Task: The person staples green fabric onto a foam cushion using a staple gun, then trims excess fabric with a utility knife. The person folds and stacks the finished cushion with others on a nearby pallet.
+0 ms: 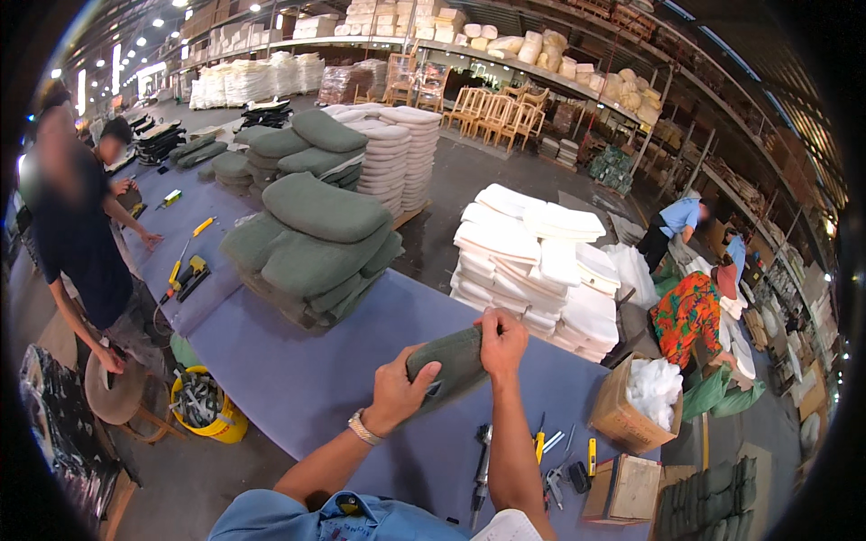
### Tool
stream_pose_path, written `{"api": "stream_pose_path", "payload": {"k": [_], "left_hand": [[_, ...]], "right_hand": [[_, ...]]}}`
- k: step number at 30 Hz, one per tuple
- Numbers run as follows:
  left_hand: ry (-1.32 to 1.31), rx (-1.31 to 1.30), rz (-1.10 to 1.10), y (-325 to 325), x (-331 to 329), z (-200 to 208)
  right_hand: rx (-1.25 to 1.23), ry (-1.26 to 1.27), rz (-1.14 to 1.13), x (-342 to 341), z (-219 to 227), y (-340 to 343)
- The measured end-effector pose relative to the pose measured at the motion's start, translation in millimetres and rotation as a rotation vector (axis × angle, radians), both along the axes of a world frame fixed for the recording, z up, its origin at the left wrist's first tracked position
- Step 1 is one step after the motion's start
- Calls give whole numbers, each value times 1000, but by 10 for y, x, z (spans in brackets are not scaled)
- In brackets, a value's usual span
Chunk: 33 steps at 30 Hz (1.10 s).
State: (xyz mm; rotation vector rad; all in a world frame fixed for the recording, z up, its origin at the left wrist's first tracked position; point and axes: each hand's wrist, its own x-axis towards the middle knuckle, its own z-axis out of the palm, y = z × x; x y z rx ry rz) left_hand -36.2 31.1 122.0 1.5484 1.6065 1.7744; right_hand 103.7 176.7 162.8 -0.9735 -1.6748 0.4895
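Note:
Over the blue-covered table I hold a dark green upholstered pad [456, 356], tilted up toward the right. My left hand [397, 389] is wrapped round its left end, thumb on top, beside a small pale spot on the fabric. The far right corner is pinched by my right hand [503, 343], its fingers bent over the edge. Ahead to the left, a stack of similar green pads [316, 243] rests on the table. A black-and-silver power tool [483, 469] lies close to my right forearm.
Right of my arms lie yellow-handled tools [539, 442], an air gun [553, 487] and a wooden box [622, 487]. A carton of white stuffing [631, 424] stands at the table's right end. White foam pads [532, 261] are piled beyond; a co-worker [86, 216] stands at left.

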Motion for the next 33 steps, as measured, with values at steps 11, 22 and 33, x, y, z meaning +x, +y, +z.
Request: {"api": "stream_pose_path", "payload": {"k": [11,22,33], "left_hand": [[166,-107,46,27,-109,332],[173,-151,-55,616,-7,303],[240,-163,5,771,12,176]], "right_hand": [[-243,247,294,-184,-334,328],[-432,78,244,16,-460,847],[-259,307,261,-199,-833,933]]}}
